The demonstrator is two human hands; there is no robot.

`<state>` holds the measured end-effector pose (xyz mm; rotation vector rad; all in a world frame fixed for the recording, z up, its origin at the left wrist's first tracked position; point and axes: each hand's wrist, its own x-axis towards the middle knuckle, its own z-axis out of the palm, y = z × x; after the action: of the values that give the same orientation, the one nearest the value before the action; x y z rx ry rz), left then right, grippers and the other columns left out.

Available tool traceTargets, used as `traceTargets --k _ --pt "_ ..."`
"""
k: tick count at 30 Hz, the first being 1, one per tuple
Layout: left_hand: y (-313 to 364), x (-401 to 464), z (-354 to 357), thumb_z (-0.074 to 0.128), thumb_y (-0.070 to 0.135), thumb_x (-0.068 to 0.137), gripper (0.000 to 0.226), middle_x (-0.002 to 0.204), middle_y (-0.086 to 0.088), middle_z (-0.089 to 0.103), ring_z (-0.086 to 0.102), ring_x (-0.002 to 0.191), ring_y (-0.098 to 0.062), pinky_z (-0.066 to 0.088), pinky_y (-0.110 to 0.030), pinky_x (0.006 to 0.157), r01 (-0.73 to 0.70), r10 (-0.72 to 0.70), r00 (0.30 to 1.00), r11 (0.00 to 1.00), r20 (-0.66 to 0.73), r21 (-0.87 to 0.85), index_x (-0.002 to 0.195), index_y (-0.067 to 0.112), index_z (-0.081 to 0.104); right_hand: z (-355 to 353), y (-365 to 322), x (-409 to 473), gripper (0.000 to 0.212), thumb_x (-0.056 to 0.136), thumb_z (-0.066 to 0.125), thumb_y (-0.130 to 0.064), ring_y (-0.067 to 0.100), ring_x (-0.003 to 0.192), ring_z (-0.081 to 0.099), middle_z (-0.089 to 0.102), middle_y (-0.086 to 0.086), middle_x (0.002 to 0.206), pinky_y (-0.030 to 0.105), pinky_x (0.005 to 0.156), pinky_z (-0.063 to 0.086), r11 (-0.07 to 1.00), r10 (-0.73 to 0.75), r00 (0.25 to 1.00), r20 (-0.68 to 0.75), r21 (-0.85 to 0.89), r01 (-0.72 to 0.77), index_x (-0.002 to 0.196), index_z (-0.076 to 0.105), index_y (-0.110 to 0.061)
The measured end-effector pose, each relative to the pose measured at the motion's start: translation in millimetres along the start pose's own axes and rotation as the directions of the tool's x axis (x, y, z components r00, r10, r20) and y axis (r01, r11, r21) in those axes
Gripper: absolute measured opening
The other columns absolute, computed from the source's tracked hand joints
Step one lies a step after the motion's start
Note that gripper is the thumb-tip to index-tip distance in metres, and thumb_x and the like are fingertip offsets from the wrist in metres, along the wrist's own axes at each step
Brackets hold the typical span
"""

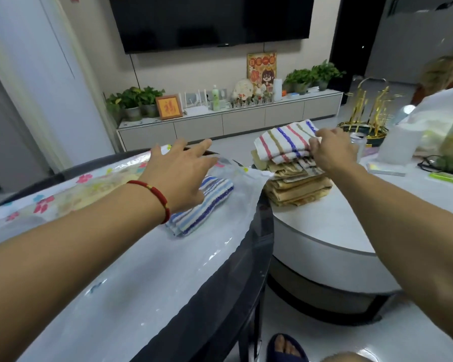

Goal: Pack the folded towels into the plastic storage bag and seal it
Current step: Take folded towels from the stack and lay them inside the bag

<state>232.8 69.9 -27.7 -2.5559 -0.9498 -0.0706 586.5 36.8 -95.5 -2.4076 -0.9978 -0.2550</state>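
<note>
A clear plastic storage bag (pixel 147 257) with a flower print lies flat across the dark round table on the left. A blue-striped folded towel (pixel 207 205) lies at its far end; I cannot tell whether it is inside the bag. My left hand (pixel 181 176), fingers spread, hovers just over that towel and the bag's far edge. A stack of folded tan towels (pixel 296 184) stands on the white table to the right. On top of it lies a white towel with red, blue and olive stripes (pixel 283 142). My right hand (pixel 330 150) pinches that top towel's right edge.
On the white table (pixel 324 231) behind the stack are a gold rack (pixel 369 113), a drink can (pixel 357 139), a white tissue pack (pixel 400 147), a white plastic bag (pixel 439 121) and cables. A gap separates the two tables. My slippered foot (pixel 285 348) shows below.
</note>
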Motion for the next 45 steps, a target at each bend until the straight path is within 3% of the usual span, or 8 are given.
traceTargets --k 4,11,17,23,29,33,40,45 --pt "-4 8 7 0.062 0.040 0.083 0.070 0.162 0.004 0.020 0.031 0.138 -0.030 0.040 -0.062 0.102 -0.014 0.013 1.000 0.999 -0.023 -0.037 0.145 0.044 0.029 11 -6 31 0.053 0.101 0.052 -0.053 0.044 0.123 0.055 0.059 0.024 0.134 0.052 0.102 0.041 0.990 0.135 0.988 0.077 -0.057 -0.131 0.133 0.056 -0.010" --pt "-10 16 14 0.060 0.030 0.087 0.064 0.164 0.001 0.015 0.026 0.141 -0.032 0.030 -0.067 0.106 -0.042 0.047 0.998 0.990 -0.036 0.136 0.145 0.041 0.033 -6 -19 62 0.040 0.095 0.069 -0.019 0.031 0.097 0.065 0.062 0.014 0.111 0.043 0.082 0.058 0.946 0.075 0.946 0.314 0.277 -0.167 0.132 0.055 -0.015" --pt "-14 4 2 0.064 0.027 0.087 0.049 0.162 -0.003 0.018 0.028 0.138 -0.035 0.034 -0.069 0.102 -0.015 0.016 1.000 0.990 -0.009 0.137 0.132 0.042 0.050 -59 -32 24 0.025 0.099 0.055 0.001 0.020 0.082 0.077 0.071 0.017 0.111 0.027 0.064 0.063 0.482 -0.038 0.930 0.367 0.822 -0.304 0.112 0.075 -0.006" --pt "-26 -55 -15 0.058 0.027 0.089 0.025 0.141 -0.007 0.042 0.039 0.121 -0.036 0.041 -0.064 0.092 0.062 -0.095 0.989 0.962 0.112 0.266 0.113 0.033 0.062 -129 -24 -65 0.004 0.093 0.064 -0.009 0.017 0.067 0.072 0.070 0.010 0.089 0.027 0.064 0.064 0.172 -0.271 0.838 0.473 0.881 -0.441 0.094 0.068 -0.010" --pt "-52 -135 -20 0.067 0.039 0.082 0.049 0.133 0.001 0.053 0.042 0.124 -0.036 0.039 -0.070 0.094 0.140 -0.226 0.898 0.960 0.377 0.242 0.128 0.032 0.051 -157 -37 -171 0.020 0.085 0.074 -0.011 0.018 0.077 0.076 0.077 0.013 0.099 0.028 0.065 0.064 0.325 -0.566 0.602 0.563 0.824 -0.465 0.104 0.078 -0.011" --pt "-78 -163 -29 0.075 0.037 0.076 0.086 0.155 0.006 0.030 0.040 0.129 -0.036 0.038 -0.074 0.093 0.190 -0.245 0.874 0.967 0.420 0.168 0.147 0.032 0.026 -125 -83 -228 0.032 0.087 0.076 -0.009 0.032 0.104 0.070 0.072 0.025 0.126 0.045 0.095 0.059 0.522 -0.640 0.369 0.674 0.733 -0.436 0.118 0.078 -0.008" --pt "-103 -153 -74 0.081 0.038 0.072 0.107 0.165 0.007 0.008 0.036 0.133 -0.038 0.045 -0.069 0.091 0.256 -0.274 0.910 0.962 0.312 0.101 0.153 0.028 0.013 -42 -207 -307 0.032 0.094 0.068 0.002 0.019 0.085 0.075 0.078 0.004 0.106 0.033 0.069 0.063 0.144 -0.478 0.701 0.529 0.835 -0.532 0.123 0.075 -0.011" --pt "-99 -152 -75 0.082 0.038 0.072 0.104 0.164 0.007 0.012 0.038 0.131 -0.036 0.047 -0.068 0.090 0.261 -0.281 0.912 0.960 0.300 0.106 0.153 0.027 0.017 22 -236 -356 0.046 0.099 0.060 -0.004 0.044 0.100 0.074 0.071 0.018 0.116 0.039 0.069 0.065 0.369 -0.397 0.444 0.803 0.583 -0.724 0.143 0.053 -0.016"
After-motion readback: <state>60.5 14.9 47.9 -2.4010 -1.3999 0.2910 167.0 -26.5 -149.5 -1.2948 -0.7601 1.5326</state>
